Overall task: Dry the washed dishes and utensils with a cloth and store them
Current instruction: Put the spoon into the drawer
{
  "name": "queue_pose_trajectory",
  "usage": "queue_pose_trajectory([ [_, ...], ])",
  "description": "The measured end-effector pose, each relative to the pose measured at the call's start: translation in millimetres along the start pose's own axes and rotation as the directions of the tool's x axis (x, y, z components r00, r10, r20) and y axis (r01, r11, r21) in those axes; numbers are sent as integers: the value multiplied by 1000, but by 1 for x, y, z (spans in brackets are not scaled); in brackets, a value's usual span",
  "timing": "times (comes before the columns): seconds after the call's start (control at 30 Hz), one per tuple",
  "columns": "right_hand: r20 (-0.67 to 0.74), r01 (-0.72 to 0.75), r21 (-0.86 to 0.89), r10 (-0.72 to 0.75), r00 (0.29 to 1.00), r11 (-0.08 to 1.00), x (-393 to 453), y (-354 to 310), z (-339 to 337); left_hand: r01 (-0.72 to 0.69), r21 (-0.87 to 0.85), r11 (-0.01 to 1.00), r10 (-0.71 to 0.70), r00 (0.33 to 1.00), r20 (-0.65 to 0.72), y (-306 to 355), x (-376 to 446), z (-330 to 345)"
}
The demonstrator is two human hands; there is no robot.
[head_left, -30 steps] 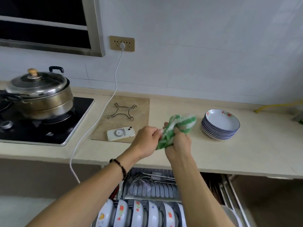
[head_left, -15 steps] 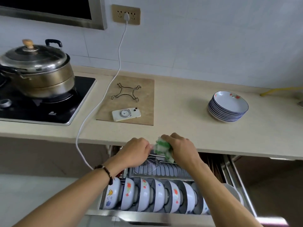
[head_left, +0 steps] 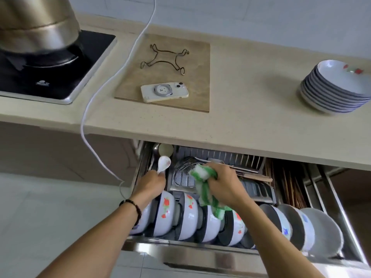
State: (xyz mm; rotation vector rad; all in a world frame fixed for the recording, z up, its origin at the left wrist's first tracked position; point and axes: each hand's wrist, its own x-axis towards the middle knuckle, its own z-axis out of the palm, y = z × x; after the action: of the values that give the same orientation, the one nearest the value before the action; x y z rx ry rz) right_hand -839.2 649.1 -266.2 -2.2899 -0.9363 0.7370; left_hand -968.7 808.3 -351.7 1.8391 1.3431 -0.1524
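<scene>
Head view, looking down into open drawer [head_left: 230,255] under counter [head_left: 251,121]. Left hand [head_left: 151,182] at about 7 o'clock from picture centre, fingers curled round handle of white spoon [head_left: 164,163], bowl end pointing up toward 12. Right hand [head_left: 224,182] just beside it at 6 o'clock, fingers clenched on green-and-white cloth [head_left: 204,187], loose tail hanging down over row of bowls [head_left: 188,215]. Hands near each other but apart; cloth not touching spoon. Spoon held above left compartment at 11 o'clock of drawer, where another utensil and a cup-like holder show, too dim to name. Behind cloth, a wire strainer [head_left: 183,170] and chopsticks [head_left: 255,176] toward 3 o'clock. On counter: phone [head_left: 164,92] on board [head_left: 166,77], wire trivet [head_left: 164,60], cable [head_left: 112,77], stack of plates [head_left: 337,87] at 2 o'clock, pot [head_left: 36,23] on stove [head_left: 50,73] at 10 o'clock.

Step in hand, by judgement: storing one spoon, probably dried. Next move calls for lowering spoon into left compartment, handle kept clear of divider, then releasing gently, since ceramic may chip. After that, likely plates on counter waiting for cloth.
</scene>
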Motion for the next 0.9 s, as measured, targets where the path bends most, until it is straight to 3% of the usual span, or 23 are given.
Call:
queue_pose_trajectory([
  [0.17,-3,16,18,-16,1000,1000,36,25,32,81,-46,996,-80,997,19,-9,62,33],
  [0.6,-22,-39,30,40,999,999,58,62,61,36,177,983,-51,995,83,-22,106,56],
  [0.8,-36,-66,40,68,997,997,48,66,47,-2,278,961,-10,999,44,-19,90,54],
  [0.9,-53,-89,79,93,994,993,32,65,36,-108,415,903,109,994,23,-18,66,47],
])
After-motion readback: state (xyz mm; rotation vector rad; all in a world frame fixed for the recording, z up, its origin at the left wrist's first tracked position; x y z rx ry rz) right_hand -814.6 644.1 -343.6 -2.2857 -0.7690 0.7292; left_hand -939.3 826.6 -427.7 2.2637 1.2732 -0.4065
